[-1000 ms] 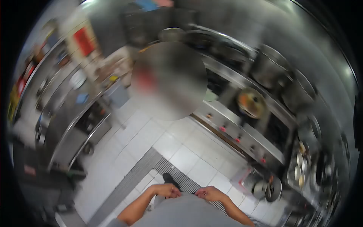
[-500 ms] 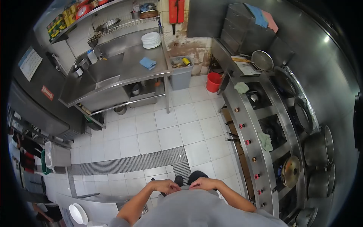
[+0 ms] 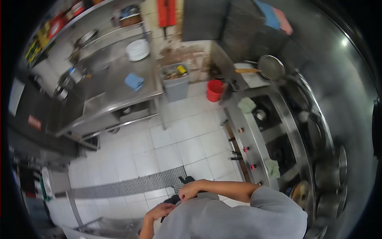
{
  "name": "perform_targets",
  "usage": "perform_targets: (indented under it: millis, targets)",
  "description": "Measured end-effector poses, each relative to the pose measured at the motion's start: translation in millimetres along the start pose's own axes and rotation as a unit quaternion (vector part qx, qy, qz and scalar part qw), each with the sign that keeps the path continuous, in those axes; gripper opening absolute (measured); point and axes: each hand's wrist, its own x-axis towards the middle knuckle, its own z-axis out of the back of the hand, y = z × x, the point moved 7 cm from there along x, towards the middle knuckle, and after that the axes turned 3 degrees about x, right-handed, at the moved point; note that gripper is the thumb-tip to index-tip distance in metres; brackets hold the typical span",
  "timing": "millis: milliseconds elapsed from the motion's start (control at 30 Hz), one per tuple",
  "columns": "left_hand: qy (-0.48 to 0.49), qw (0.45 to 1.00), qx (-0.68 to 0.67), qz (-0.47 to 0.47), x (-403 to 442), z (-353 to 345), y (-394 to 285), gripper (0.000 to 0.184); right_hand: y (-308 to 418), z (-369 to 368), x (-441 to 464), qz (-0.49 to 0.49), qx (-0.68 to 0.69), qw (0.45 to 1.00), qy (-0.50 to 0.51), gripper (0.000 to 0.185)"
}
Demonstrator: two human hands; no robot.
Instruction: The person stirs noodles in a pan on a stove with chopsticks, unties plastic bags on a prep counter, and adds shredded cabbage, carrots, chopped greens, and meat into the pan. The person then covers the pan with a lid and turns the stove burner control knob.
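Observation:
My right hand point(image 3: 189, 190) is closed at the front edge of the grey shirt point(image 3: 230, 215), its fingers curled down and partly hidden. Lower and to the left, my left hand point(image 3: 162, 210) has its fingers pressed together beside the shirt. Whatever either hand grips there, if anything, I cannot make out. Dark shapes, at least one of them a shoe point(image 3: 187, 179), show just past the hands.
A steel stove point(image 3: 254, 137) with pots runs along my right. Ahead stand a steel sink table point(image 3: 113, 95), a grey bin point(image 3: 176, 87) and a red bucket point(image 3: 215, 91). A floor grate point(image 3: 131, 184) crosses the white tiles point(image 3: 171, 151).
The view has swung to the right and blurred a little. My right hand has moved left and up; my left hand is lower. Both stay at the shirt front.

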Motion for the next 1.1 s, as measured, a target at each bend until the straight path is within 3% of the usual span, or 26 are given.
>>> perform_targets:
  millis: [100, 167, 233, 333, 433, 533, 567, 633, 800, 900, 1100]
  targets:
    - [-0.038, 0.995, -0.083, 0.05, -14.5, 10.8, -3.7, 0.042, -3.7, 10.6, 17.5, 0.016, 0.015, 0.997, 0.068, 0.038]
    - [-0.016, 0.998, -0.057, 0.031, -15.5, 12.8, 2.1, 0.042, -5.3, 21.8, 29.4, 0.036, 0.049, 0.993, 0.097, 0.037]
    - [-0.054, 0.993, -0.102, 0.009, -3.6, 17.6, 24.8, 0.041, 14.7, 38.0, 37.6, 0.025, 0.014, 0.979, 0.2, 0.035]
    - [-0.102, 0.985, -0.131, -0.041, -9.0, 32.6, 22.8, 0.04, 21.9, 58.9, 66.3, 0.016, -0.005, 0.961, 0.275, 0.034]
    - [-0.155, 0.973, -0.146, -0.089, -16.0, 68.0, 25.5, 0.041, 30.8, 79.6, 104.1, 0.019, 0.007, 0.951, 0.309, 0.034]
    - [-0.212, 0.954, -0.181, -0.113, -17.5, 99.7, 53.8, 0.041, 51.1, 112.6, 151.4, -0.029, -0.1, 0.969, 0.224, 0.032]
    - [-0.235, 0.943, -0.202, -0.119, -19.9, 115.2, 67.6, 0.042, 61.9, 118.6, 165.8, -0.02, -0.12, 0.963, 0.24, 0.032]
    - [-0.261, 0.938, -0.202, -0.103, -51.1, 139.7, 74.4, 0.042, 79.9, 135.9, 194.0, -0.001, -0.127, 0.978, 0.163, 0.027]
    - [-0.35, 0.902, -0.224, -0.113, -84.7, 176.8, 114.3, 0.043, 134.6, 152.5, 259.3, 0.008, -0.136, 0.975, 0.173, 0.023]
    - [-0.389, 0.88, -0.241, -0.123, -100.4, 189.0, 129.3, 0.043, 144.1, 151.5, 301.2, 0.074, -0.184, 0.956, 0.217, 0.023]
    - [-0.478, 0.803, -0.345, -0.089, -128.9, 213.7, 164.5, 0.043, 174.3, 157.1, 388.4, 0.072, -0.274, 0.865, 0.414, 0.025]
